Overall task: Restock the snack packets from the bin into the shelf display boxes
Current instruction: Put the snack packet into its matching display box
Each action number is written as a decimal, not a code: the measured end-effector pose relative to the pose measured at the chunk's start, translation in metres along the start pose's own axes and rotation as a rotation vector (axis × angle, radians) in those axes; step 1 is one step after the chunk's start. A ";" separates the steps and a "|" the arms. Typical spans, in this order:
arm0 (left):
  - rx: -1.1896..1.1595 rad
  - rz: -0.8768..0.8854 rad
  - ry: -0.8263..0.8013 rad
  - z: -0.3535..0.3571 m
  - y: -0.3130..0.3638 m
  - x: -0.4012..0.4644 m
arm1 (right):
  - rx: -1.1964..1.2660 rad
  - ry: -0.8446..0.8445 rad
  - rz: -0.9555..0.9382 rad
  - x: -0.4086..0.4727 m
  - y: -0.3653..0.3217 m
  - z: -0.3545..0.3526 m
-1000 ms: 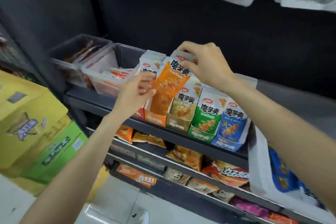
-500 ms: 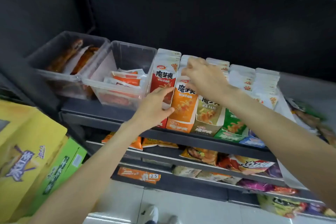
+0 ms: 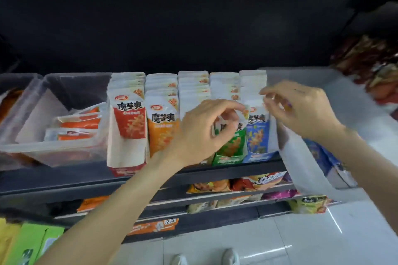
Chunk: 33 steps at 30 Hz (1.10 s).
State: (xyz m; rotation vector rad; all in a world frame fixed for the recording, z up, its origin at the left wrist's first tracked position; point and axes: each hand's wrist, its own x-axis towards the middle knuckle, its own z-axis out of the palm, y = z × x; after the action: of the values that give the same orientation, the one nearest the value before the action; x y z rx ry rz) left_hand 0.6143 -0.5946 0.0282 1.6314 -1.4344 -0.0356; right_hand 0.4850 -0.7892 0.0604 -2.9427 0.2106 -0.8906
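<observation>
Glossy flat green packet [image 3: 233,144] between pinching fingers [image 3: 233,106]

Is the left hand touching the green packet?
Touching. The head view shows the left hand with fingertips pinching the top corner of the green packet.

Left hand [image 3: 200,133] is pinching the green packet's [image 3: 233,146] top corner; right hand [image 3: 301,109] is hovering, fingers curled, over the blue packet [image 3: 257,135].

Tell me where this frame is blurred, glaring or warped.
Head view: motion blur softens the right hand and the brown packets at far right; the red packet print stays legible. Glare streaks the white floor tiles. Wide-angle distortion bows the shelf edge. The shelf back is dark.
</observation>
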 end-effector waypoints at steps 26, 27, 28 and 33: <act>0.693 -0.105 -0.272 0.126 0.021 0.099 | -0.390 -0.505 0.059 -0.021 0.177 0.023; 0.676 -0.126 -0.266 0.127 0.022 0.100 | -0.397 -0.436 0.048 -0.025 0.176 0.012; 0.640 -0.157 -0.242 0.128 0.024 0.101 | -0.380 -0.314 0.036 -0.031 0.174 0.000; 0.053 -0.305 -0.094 0.133 0.045 0.116 | 0.037 0.155 0.159 -0.041 0.155 -0.063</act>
State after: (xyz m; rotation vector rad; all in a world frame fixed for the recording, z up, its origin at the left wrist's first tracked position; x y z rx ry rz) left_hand 0.5414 -0.7616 0.0426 1.9016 -1.2521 -0.2527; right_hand 0.3988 -0.9371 0.0751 -2.7766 0.4243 -1.0862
